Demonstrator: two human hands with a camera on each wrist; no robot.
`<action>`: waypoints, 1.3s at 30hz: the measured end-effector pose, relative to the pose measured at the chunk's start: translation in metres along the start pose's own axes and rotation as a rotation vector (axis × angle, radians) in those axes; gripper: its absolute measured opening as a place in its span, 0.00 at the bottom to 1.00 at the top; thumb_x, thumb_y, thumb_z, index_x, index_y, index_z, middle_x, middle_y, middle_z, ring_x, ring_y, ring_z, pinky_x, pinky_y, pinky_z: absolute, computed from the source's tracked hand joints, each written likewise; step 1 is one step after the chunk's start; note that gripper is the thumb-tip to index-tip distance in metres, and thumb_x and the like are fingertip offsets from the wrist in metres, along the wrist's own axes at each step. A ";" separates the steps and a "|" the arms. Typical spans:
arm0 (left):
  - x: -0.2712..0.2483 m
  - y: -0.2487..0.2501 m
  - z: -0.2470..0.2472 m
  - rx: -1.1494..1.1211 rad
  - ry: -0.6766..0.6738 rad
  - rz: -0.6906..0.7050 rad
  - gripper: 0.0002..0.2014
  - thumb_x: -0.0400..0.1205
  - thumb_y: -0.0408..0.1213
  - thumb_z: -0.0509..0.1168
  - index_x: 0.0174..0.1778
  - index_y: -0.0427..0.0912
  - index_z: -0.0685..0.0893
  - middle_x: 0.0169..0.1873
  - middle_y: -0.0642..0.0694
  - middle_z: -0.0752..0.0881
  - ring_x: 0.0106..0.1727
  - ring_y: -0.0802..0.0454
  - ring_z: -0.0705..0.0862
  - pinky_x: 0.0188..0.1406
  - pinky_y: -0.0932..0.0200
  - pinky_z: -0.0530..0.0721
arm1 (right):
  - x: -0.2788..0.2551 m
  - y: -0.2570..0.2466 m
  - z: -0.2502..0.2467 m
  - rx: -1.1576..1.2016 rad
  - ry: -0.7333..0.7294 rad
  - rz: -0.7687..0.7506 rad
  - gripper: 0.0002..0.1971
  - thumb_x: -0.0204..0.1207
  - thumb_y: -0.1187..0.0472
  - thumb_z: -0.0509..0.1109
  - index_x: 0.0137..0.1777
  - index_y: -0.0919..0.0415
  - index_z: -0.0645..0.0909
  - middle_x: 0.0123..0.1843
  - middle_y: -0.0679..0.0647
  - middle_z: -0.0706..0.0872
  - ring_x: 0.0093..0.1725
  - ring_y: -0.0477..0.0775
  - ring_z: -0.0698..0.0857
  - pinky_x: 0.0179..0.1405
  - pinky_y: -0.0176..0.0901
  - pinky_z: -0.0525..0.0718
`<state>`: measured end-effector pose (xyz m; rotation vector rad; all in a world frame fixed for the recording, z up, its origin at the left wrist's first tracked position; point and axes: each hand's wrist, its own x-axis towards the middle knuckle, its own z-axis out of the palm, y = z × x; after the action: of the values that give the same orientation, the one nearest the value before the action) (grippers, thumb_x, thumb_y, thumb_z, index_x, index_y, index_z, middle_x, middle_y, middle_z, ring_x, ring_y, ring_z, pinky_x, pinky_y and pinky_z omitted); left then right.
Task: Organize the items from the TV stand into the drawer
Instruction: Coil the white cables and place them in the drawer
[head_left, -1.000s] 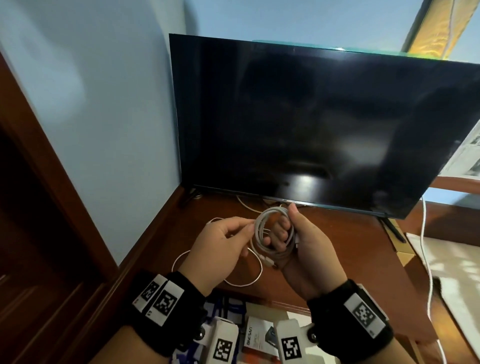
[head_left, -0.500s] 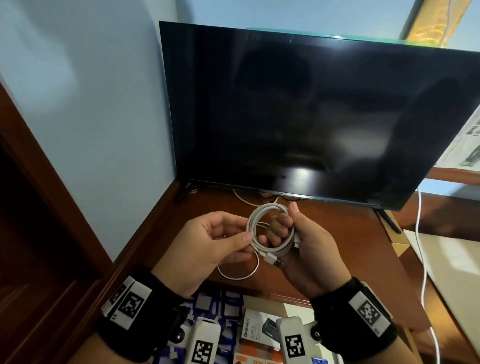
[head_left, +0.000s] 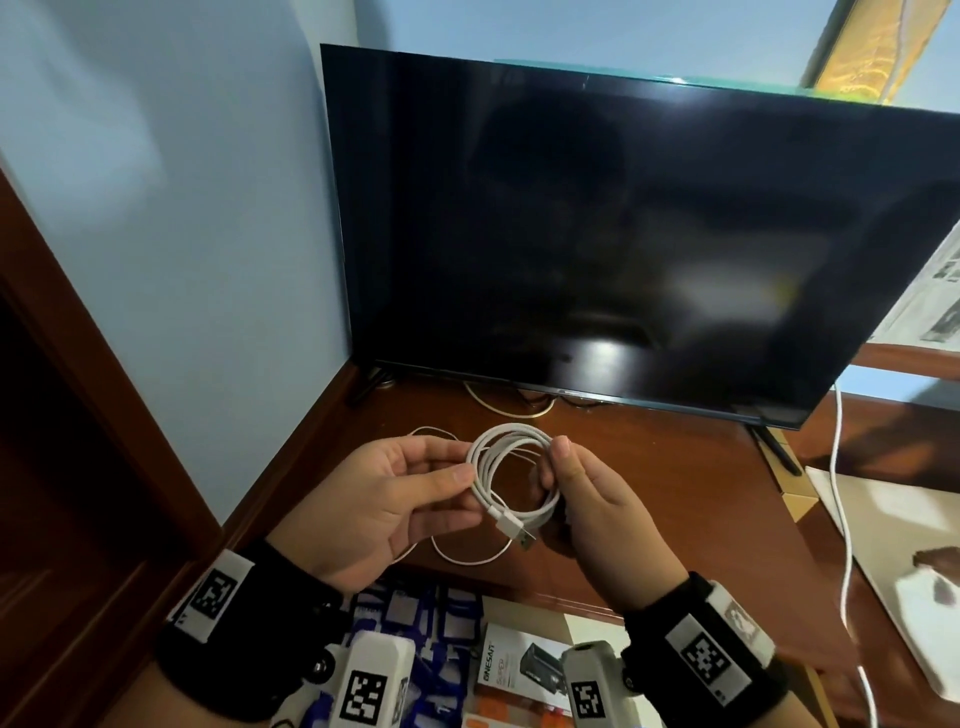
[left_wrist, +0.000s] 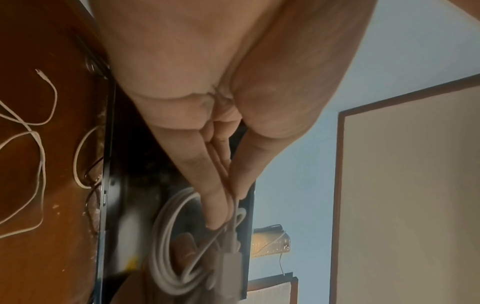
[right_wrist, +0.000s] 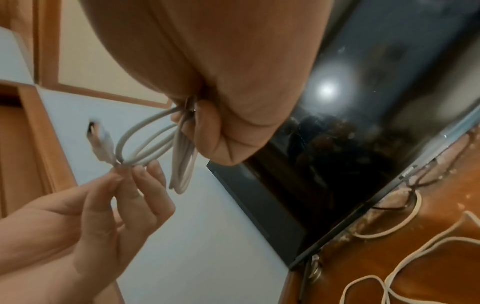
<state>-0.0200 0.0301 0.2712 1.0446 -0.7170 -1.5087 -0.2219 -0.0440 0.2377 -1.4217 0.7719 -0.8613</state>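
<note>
white coiled cable held in air in front of TV, above TV stand | left hand pinching coil's left side | right hand gripping right side | USB plug sticks out below coil | loose white cord on stand under hands | open drawer nearest camera, boxes inside

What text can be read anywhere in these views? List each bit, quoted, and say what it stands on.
"ONESAM": likely reading, printed sideways on the white product box in the open drawer; the letters are small.
Smaller line beside it on the same box: too blurred to read.
Newspaper sheets at the right edge: print too small to read.
Wrist bands and wrist cameras: square black-and-white marker patterns only, no words.
Television: no legible brand.
</note>
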 end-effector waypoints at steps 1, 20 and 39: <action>-0.001 0.002 -0.002 0.025 0.003 -0.008 0.19 0.74 0.28 0.71 0.61 0.29 0.86 0.45 0.32 0.91 0.41 0.45 0.92 0.39 0.56 0.94 | 0.000 0.001 -0.001 -0.038 -0.008 -0.027 0.21 0.87 0.43 0.56 0.42 0.57 0.75 0.28 0.52 0.69 0.24 0.50 0.65 0.22 0.38 0.64; 0.010 -0.039 0.000 0.867 0.389 0.464 0.09 0.85 0.47 0.71 0.59 0.63 0.81 0.55 0.60 0.85 0.57 0.66 0.86 0.53 0.65 0.89 | 0.001 0.009 0.014 -0.053 0.048 -0.054 0.19 0.88 0.46 0.57 0.38 0.54 0.76 0.26 0.52 0.71 0.23 0.52 0.68 0.23 0.47 0.67; 0.024 -0.043 -0.011 0.719 0.295 0.308 0.10 0.81 0.39 0.77 0.57 0.51 0.88 0.45 0.52 0.94 0.46 0.55 0.94 0.47 0.46 0.95 | 0.000 0.017 0.021 -0.260 0.005 -0.008 0.19 0.90 0.49 0.58 0.46 0.62 0.81 0.29 0.51 0.81 0.26 0.50 0.79 0.23 0.47 0.78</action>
<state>-0.0288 0.0167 0.2232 1.5617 -1.1826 -0.8044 -0.2028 -0.0345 0.2207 -1.6521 0.9078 -0.7914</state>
